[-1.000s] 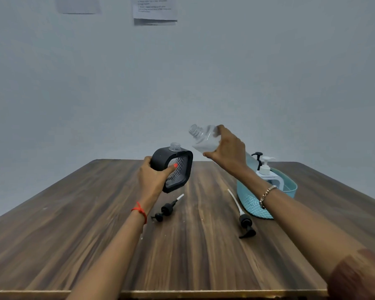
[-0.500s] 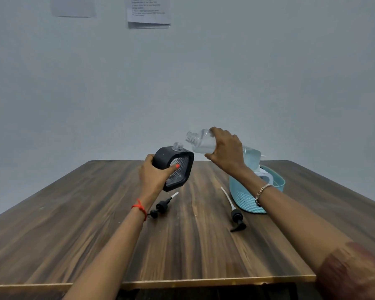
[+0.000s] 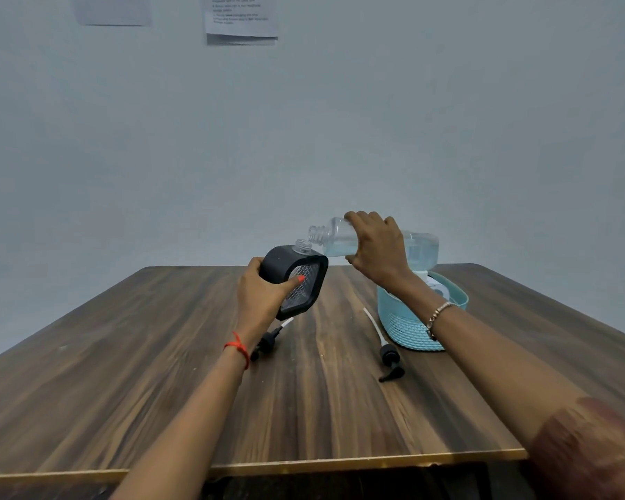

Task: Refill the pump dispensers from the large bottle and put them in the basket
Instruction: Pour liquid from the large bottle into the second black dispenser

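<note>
My left hand (image 3: 264, 295) grips a black square dispenser (image 3: 296, 279) with a clear patterned face, held tilted above the table, its clear threaded neck open at the top. My right hand (image 3: 376, 249) holds the large clear bottle (image 3: 417, 249) lying almost level, bluish liquid inside, its open mouth just above and right of the dispenser's neck. A teal basket (image 3: 412, 328) stands behind my right wrist with a white dispenser (image 3: 435, 285) partly hidden inside. Two black pump heads lie on the table: one (image 3: 267, 341) under my left hand, one (image 3: 388, 359) in front of the basket.
The wooden table (image 3: 159, 355) runs to a front edge near me. Behind it rises a plain grey wall with two paper sheets (image 3: 240, 16) pinned high up.
The large bottle has tipped from mouth-up to nearly level and dropped toward the dispenser's neck. The view has shifted slightly downward.
</note>
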`<act>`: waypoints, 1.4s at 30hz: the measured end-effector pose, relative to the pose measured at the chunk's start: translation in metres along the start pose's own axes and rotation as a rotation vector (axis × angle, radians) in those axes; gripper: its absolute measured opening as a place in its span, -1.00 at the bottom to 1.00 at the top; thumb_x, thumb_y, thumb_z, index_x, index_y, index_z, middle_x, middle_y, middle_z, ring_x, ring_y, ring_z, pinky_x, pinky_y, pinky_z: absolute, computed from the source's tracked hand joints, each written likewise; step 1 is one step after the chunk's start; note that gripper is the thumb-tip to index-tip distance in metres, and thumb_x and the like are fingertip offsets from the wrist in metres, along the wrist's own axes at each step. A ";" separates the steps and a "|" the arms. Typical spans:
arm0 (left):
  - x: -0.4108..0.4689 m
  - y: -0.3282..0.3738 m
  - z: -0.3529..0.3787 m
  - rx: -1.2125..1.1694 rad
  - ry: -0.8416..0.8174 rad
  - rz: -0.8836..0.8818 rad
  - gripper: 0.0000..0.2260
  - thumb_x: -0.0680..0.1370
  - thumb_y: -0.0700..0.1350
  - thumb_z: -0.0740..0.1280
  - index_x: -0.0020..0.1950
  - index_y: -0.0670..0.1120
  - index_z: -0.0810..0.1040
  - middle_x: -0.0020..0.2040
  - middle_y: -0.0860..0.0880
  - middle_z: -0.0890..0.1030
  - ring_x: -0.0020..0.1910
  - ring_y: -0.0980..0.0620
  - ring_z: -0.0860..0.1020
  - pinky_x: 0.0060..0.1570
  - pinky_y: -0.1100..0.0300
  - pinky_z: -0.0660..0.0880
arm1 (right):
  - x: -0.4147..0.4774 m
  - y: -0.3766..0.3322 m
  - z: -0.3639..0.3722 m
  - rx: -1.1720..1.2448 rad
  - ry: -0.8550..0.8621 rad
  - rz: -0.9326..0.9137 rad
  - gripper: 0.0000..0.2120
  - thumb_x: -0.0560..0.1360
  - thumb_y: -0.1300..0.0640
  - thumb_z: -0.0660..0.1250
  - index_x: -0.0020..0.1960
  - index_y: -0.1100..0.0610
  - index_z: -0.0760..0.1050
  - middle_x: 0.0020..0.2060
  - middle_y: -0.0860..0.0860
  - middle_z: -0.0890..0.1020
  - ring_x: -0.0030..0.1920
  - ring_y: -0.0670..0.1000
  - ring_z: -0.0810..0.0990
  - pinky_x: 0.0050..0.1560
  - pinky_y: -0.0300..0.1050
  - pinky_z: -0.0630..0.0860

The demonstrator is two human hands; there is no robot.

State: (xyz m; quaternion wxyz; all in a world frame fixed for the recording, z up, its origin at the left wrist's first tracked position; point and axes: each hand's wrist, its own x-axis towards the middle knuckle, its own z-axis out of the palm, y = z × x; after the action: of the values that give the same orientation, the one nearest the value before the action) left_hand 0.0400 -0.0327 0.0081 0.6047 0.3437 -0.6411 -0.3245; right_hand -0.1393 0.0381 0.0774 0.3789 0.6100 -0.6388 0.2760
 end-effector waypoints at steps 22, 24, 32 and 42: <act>-0.003 -0.004 0.003 0.018 -0.003 0.002 -0.62 0.22 -0.08 0.58 -0.07 -0.03 0.50 -0.21 0.10 0.60 -0.24 0.16 0.57 -0.29 0.29 0.48 | -0.003 0.005 0.003 -0.058 -0.032 -0.042 -0.51 0.28 0.31 0.40 0.19 0.17 0.43 -0.02 0.09 0.60 -0.02 0.14 0.50 -0.07 -0.04 0.32; -0.004 -0.004 0.003 0.013 -0.004 0.000 -0.62 0.23 -0.09 0.58 -0.05 -0.05 0.50 -0.20 0.07 0.60 -0.22 0.14 0.58 -0.27 0.28 0.49 | -0.004 0.005 0.003 -0.060 -0.037 -0.044 -0.51 0.27 0.30 0.40 0.19 0.17 0.43 -0.01 0.09 0.60 -0.02 0.15 0.50 -0.07 -0.03 0.32; -0.005 -0.005 0.002 -0.013 -0.001 -0.011 -0.62 0.23 -0.12 0.58 -0.06 -0.03 0.51 -0.20 0.09 0.60 -0.22 0.14 0.58 -0.27 0.30 0.47 | -0.004 0.003 0.003 -0.050 -0.020 -0.061 -0.50 0.25 0.33 0.41 0.17 0.19 0.45 -0.04 0.10 0.61 -0.05 0.16 0.51 -0.09 -0.03 0.32; -0.008 -0.007 -0.001 -0.027 0.004 -0.016 -0.62 0.23 -0.13 0.58 -0.05 -0.03 0.52 -0.18 0.07 0.61 -0.20 0.14 0.59 -0.24 0.29 0.49 | -0.005 0.000 0.004 -0.048 -0.032 -0.078 -0.49 0.26 0.35 0.38 0.21 0.19 0.44 0.00 0.09 0.60 -0.02 0.16 0.51 -0.08 -0.02 0.32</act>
State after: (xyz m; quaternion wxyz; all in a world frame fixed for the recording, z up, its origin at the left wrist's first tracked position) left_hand 0.0417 -0.0299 -0.0024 0.6077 0.3414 -0.6328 -0.3372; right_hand -0.1396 0.0375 0.0714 0.3936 0.6297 -0.6268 0.2357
